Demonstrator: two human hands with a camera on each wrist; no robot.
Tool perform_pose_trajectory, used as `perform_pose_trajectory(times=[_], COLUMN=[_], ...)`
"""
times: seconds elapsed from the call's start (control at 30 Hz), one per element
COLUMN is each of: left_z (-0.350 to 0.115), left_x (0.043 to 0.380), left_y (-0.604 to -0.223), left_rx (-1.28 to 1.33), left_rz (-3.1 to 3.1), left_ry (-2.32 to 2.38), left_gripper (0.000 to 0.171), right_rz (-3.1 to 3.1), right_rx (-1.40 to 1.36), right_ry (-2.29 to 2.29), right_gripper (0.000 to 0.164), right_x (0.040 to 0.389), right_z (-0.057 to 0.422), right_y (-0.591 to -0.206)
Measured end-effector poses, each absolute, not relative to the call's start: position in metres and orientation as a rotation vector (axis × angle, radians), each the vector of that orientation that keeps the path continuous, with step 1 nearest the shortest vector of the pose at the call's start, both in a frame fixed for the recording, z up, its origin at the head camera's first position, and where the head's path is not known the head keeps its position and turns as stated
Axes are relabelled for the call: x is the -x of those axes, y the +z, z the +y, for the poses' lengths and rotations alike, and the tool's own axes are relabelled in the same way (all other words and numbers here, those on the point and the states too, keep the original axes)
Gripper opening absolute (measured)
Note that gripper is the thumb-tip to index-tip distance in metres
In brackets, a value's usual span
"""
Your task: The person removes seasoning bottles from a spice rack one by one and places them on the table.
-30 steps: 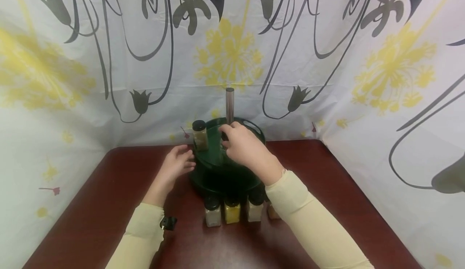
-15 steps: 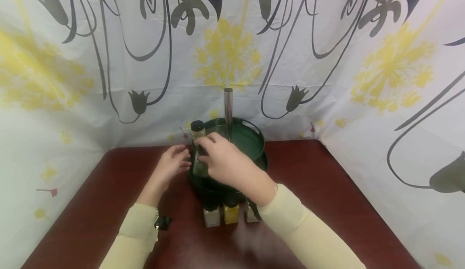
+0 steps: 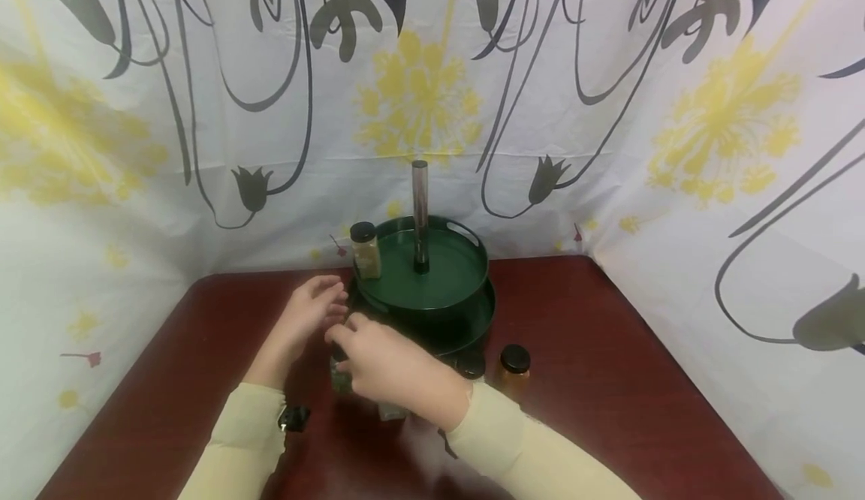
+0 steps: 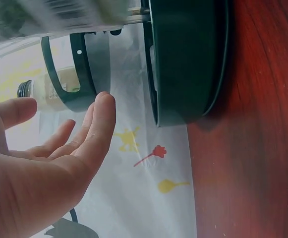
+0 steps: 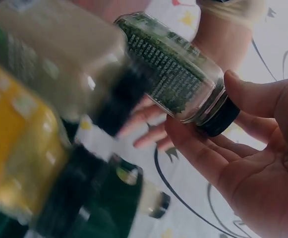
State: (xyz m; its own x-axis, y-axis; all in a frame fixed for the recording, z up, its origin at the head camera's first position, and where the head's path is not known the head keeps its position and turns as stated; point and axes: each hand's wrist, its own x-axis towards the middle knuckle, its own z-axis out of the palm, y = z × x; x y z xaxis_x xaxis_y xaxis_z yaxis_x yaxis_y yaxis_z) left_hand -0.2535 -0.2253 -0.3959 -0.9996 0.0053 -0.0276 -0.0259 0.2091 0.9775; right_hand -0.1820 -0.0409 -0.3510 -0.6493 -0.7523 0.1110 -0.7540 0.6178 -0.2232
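My right hand (image 3: 392,361) pinches the black cap of a glass spice jar (image 5: 168,69) with green dried leaves inside. The jar is just off the left front of the two-tier green tray stand (image 3: 446,267), partly hidden by the hand in the head view. Beside the stand's left side, my left hand (image 3: 304,320) is raised with relaxed fingers and nothing in it. On the upper tier's left edge stands a jar of pale tan spice (image 3: 367,256). In the left wrist view that jar (image 4: 62,88) shows behind the left thumb.
A row of black-capped jars stands before the stand: a pale one (image 3: 392,411), one partly hidden by the right forearm (image 3: 470,365), and an orange-brown one (image 3: 515,368). A yellow jar (image 5: 20,144) shows close up. Patterned curtain (image 3: 426,94) surrounds the red-brown table (image 3: 574,380).
My right hand has carried the green-leaf jar from over the upper tier, leftward and down past the stand's front left. My left hand has stayed about where it was.
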Motion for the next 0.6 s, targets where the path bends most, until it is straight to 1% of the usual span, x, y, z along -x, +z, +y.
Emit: perform_pose_trajectory(times=[0.13, 0.43, 0.6], left_z=[-0.226, -0.227, -0.226], left_x=[0.253, 0.253, 0.253], left_y=[-0.397, -0.400, -0.401], left_rx=[0.027, 0.013, -0.006], left_rz=[2.413, 2.431, 2.436], left_ry=[1.958, 1.928, 1.917], left_gripper=[0.049, 0.050, 0.051], right_rz=[-2.820, -2.744, -2.736], right_rx=[-1.347, -1.404, -1.404], right_ry=[0.333, 0.104, 0.064], right_gripper=[0.044, 0.029, 0.027], right_x=[0.181, 0.178, 0.176], right_z=[-0.047, -0.053, -0.055], right_y=[-0.364, -0.382, -0.386])
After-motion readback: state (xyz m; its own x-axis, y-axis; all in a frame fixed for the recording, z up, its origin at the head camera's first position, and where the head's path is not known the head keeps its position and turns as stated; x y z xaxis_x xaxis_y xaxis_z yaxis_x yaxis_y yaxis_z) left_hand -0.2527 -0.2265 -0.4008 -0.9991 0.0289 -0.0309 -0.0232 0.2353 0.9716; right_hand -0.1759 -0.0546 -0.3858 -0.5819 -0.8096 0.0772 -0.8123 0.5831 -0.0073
